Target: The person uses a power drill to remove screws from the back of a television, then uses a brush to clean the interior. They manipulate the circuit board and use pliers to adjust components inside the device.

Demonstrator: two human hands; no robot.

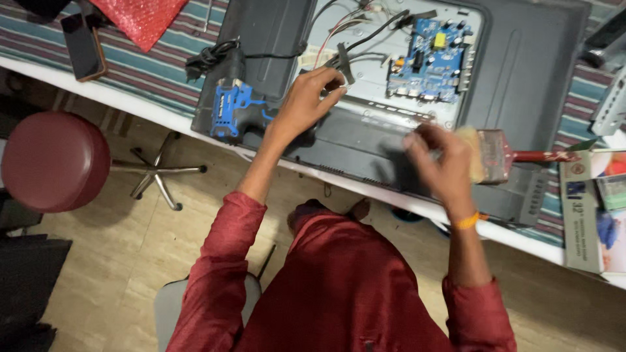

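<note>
Room: pale tiled floor point(117, 254) below the bench, with a round dark-red stool point(53, 160) on a metal star base at the left.
Table: long white-edged table point(130, 107) covered by a cloth point(163, 62) striped in teal, grey and maroon.
Television: a large flat television point(521, 72) lies face down on the cloth, its black plastic back partly off; it holds the inner parts like a shallow tray.
Inside it: a pale metal plate carrying a blue circuit board point(433, 58) and loose black, red and white wires point(355, 32).
Drill: a blue and black cordless drill point(231, 111) rests on the television's left part, just beside the left wrist.
Brush: a flat paintbrush point(492, 155) with pale bristles and a dark-red handle lies on the black back, just behind the right hand.
Boxes: printed cardboard boxes point(583, 215) at the right table edge.
Phone: a dark phone point(83, 45) lies top left beside red bubble wrap point(140, 19).
Left hand: left hand point(313, 98) half-curled, fingertips pinching something small and pale at the wires.
Right hand: right hand point(440, 163) blurred, fingers bent over the black back; whether it holds anything, I cannot tell.
</note>
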